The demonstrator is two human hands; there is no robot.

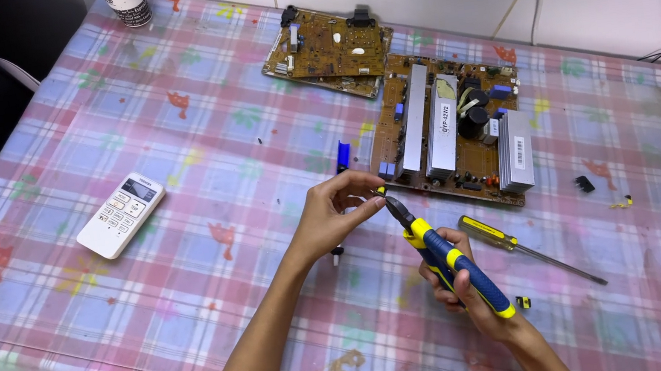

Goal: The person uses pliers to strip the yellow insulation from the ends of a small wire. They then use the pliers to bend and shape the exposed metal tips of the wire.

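My right hand (457,278) grips blue and yellow pliers (444,256), their black jaws pointing up and left. My left hand (336,210) pinches a tiny yellow part (380,190) right at the jaw tips. Both hands hover over the checked tablecloth (185,257), just in front of a large brown circuit board (450,130) with grey heat sinks and black capacitors. A blue pen-like tool (342,156) lies partly behind my left hand.
A yellow-handled screwdriver (520,247) lies right of the pliers. A second smaller circuit board (329,50) sits at the back. A white remote (121,215) rests on the left. Small black and yellow bits (584,183) are scattered on the right. A white can (125,2) stands top left.
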